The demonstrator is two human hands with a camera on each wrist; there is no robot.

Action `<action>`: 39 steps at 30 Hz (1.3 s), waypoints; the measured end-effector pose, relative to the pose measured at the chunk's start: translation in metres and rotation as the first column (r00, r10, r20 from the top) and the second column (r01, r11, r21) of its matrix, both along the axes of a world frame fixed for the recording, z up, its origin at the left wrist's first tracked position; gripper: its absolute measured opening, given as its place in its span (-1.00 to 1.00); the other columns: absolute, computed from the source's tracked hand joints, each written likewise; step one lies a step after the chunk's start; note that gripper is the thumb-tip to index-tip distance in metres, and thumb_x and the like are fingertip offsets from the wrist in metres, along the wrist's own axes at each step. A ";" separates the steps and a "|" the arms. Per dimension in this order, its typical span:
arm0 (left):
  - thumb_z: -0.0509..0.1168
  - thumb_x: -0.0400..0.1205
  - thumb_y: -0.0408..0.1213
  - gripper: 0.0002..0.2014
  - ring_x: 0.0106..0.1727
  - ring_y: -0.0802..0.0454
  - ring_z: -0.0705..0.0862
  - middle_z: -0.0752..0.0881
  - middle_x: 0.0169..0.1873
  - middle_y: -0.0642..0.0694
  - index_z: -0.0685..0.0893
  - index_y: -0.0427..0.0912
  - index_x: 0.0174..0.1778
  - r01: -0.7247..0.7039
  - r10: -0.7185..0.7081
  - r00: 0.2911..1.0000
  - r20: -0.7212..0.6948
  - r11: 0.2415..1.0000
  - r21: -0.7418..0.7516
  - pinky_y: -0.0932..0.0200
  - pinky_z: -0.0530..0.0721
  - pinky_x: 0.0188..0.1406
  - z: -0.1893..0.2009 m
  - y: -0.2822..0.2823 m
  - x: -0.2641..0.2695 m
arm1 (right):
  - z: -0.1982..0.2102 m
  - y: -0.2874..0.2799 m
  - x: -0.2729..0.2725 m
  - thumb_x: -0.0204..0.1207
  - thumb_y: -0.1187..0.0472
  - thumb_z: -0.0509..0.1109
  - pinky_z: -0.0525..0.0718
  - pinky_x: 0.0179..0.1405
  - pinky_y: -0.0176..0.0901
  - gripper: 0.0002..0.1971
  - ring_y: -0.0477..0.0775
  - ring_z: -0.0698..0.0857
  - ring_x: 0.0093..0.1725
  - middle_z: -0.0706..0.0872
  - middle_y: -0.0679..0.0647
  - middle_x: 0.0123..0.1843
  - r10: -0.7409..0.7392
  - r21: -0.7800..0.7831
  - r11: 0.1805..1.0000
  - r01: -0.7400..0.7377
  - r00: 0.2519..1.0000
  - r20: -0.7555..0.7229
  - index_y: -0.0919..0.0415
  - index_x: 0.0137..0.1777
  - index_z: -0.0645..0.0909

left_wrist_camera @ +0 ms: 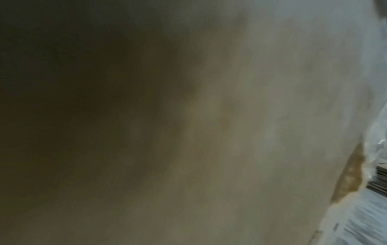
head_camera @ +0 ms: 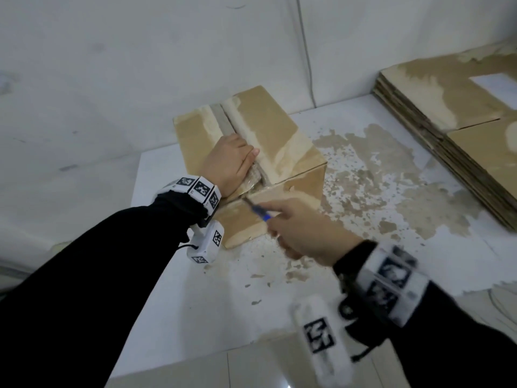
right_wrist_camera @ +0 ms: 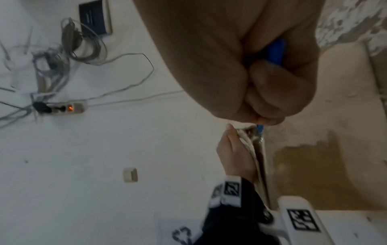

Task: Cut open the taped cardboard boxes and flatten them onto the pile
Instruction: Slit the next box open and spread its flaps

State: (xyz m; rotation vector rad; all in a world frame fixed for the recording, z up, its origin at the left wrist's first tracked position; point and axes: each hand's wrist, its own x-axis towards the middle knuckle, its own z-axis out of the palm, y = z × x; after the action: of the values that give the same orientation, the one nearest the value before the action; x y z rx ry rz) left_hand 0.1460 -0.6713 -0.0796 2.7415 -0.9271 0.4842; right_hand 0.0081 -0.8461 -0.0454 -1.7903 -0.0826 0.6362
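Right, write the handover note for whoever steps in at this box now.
Left hand: lies on top of the cardboard box, beside the centre seam, steadying it.
Right hand: grips the blue-handled cutter, its tip at the near end of the seam.
Pile of flattened boxes: far right on the white table.
Done: tape at the near end looks torn and bunched.
Left: finish cutting the seam, flatten this box, put it on the pile.

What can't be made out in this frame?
- Left wrist view: almost wholly blurred brown, pressed against the cardboard box.
- Cutter blade: too small and blurred in the head view; the right hand covers its handle in the right wrist view.
- Flattened pile: cut off at the right edge.
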 end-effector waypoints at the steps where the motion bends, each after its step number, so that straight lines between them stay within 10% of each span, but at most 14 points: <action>1: -0.12 0.74 -0.12 -0.50 -0.16 -0.22 0.56 0.64 -0.33 -0.26 0.59 -0.29 -0.32 -0.006 0.006 1.000 -0.014 1.000 0.005 0.03 0.33 -0.04 0.000 0.000 -0.001 | -0.003 0.007 -0.006 0.65 0.39 0.05 0.35 -0.66 -0.24 -0.52 -0.04 0.35 -0.54 0.49 0.14 -0.23 0.078 -0.042 0.996 -0.076 0.997 0.028 -0.03 0.45 0.48; 6: 0.08 0.71 -0.04 -0.77 -0.07 -0.14 0.63 0.71 -0.23 -0.05 0.48 -0.13 -0.05 -0.182 0.180 0.962 -0.206 0.983 0.008 0.02 0.37 0.20 0.013 -0.005 -0.005 | 0.004 -0.036 -0.022 0.68 0.29 0.13 0.43 -0.62 -0.38 -0.60 -0.10 0.45 -0.49 0.63 0.02 -0.18 0.018 -0.252 0.967 0.049 0.967 0.256 -0.14 0.41 0.45; 9: 0.37 0.61 -0.17 -0.57 -0.01 -0.05 0.69 0.75 -0.09 -0.09 0.36 -0.19 0.29 -0.509 0.256 0.726 -0.639 0.824 -0.249 -0.02 0.57 0.23 0.034 -0.015 -0.001 | 0.003 -0.052 -0.004 0.68 0.26 0.16 0.51 -0.41 -0.23 -0.57 0.01 0.54 -0.39 0.70 0.09 -0.04 0.088 -0.374 0.924 0.083 0.905 0.417 -0.17 0.47 0.43; 12: 0.44 0.57 -0.29 -0.79 -0.39 0.11 0.68 0.73 -0.43 -0.06 0.55 -0.32 -0.12 -0.754 0.199 0.526 -0.827 0.558 -0.345 0.11 0.64 -0.07 0.043 -0.027 0.000 | -0.009 -0.044 0.001 0.70 0.24 0.13 0.59 -0.05 -0.16 -0.56 0.09 0.66 0.02 0.67 0.01 0.20 0.202 -0.450 0.892 0.036 0.859 0.470 -0.15 0.52 0.39; 14: 0.44 0.56 -0.26 -0.76 -0.50 0.04 0.61 0.70 -0.45 -0.15 0.62 -0.29 -0.35 -0.821 0.178 0.441 -0.879 0.477 -0.315 0.23 0.59 -0.36 0.040 -0.030 -0.004 | -0.016 -0.037 -0.001 0.69 0.29 0.14 0.59 -0.14 -0.04 -0.54 0.12 0.62 -0.13 0.61 0.02 -0.05 0.215 -0.514 0.847 0.135 0.797 0.564 -0.18 0.50 0.41; 20: 0.44 0.53 -0.39 -0.79 -0.07 -0.18 0.77 0.79 -0.05 -0.25 0.75 -0.36 0.06 -0.836 0.028 0.481 -0.876 0.315 -0.449 0.05 0.76 -0.05 0.015 -0.027 -0.002 | -0.018 -0.029 -0.002 0.06 0.59 0.51 0.29 -0.69 -0.22 -0.36 0.08 0.35 -0.56 0.52 0.09 -0.37 0.346 -0.616 0.687 0.387 0.571 0.745 0.05 0.14 0.74; 24: 0.31 0.61 -0.50 -0.71 -0.16 -0.13 0.71 0.73 0.01 -0.33 0.64 -0.45 0.26 -0.832 -0.037 0.506 -0.862 0.245 -0.498 0.17 0.73 -0.32 0.012 -0.034 -0.003 | -0.008 -0.024 -0.004 0.36 0.52 0.34 0.04 -0.56 -0.21 -0.36 0.06 0.38 -0.33 0.52 0.08 -0.09 0.400 -0.717 0.606 0.345 0.646 0.650 0.01 0.42 0.51; 28: 0.27 0.64 -0.50 -0.67 -0.26 -0.04 0.69 0.69 0.05 -0.33 0.56 -0.46 0.34 -0.844 -0.061 0.492 -0.868 0.208 -0.494 0.28 0.66 -0.54 0.008 -0.032 -0.003 | 0.003 -0.026 -0.012 0.27 0.52 0.48 -0.01 -0.60 -0.23 -0.45 -0.01 0.19 -0.53 0.47 0.09 -0.28 0.378 -0.739 0.575 0.351 0.687 0.620 0.05 0.22 0.70; 32: 0.32 0.61 -0.49 -0.64 -0.11 -0.12 0.72 0.71 0.13 -0.32 0.58 -0.40 0.34 -0.838 -0.055 0.520 -0.853 0.164 -0.521 0.12 0.71 -0.28 0.004 -0.035 -0.001 | 0.004 -0.021 0.001 0.58 0.45 0.11 0.12 -0.57 -0.19 -0.50 0.05 0.35 -0.38 0.18 -0.01 -0.33 0.376 -0.751 0.598 0.279 0.731 0.570 0.00 0.43 0.45; 37: 0.42 0.51 -0.42 -0.71 0.03 -0.20 0.72 0.75 0.03 -0.27 0.68 -0.30 0.16 -0.826 -0.010 0.547 -0.837 0.158 -0.542 -0.12 0.68 0.20 -0.001 -0.033 -0.001 | 0.003 -0.024 -0.010 0.58 0.46 0.12 0.24 -0.53 -0.17 -0.41 0.07 0.38 -0.35 0.29 0.04 -0.22 0.348 -0.751 0.618 0.234 0.775 0.528 0.00 0.57 0.29; 39: 0.40 0.54 -0.43 -0.79 -0.11 -0.10 0.71 0.74 -0.08 -0.21 0.66 -0.25 0.08 -0.813 -0.040 0.563 -0.825 0.150 -0.562 -0.01 0.69 0.11 0.000 -0.031 -0.004 | 0.005 -0.023 -0.002 0.61 0.45 0.08 0.29 -0.51 -0.15 -0.47 0.13 0.53 -0.26 0.37 0.05 -0.22 0.349 -0.748 0.620 0.236 0.771 0.533 0.03 0.53 0.35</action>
State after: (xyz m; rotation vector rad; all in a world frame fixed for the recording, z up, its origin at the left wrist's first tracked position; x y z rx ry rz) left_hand 0.1423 -0.7024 -0.0797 1.5919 0.4387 -0.0393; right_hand 0.0058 -0.8694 -0.0402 -2.8537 -0.3856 0.0124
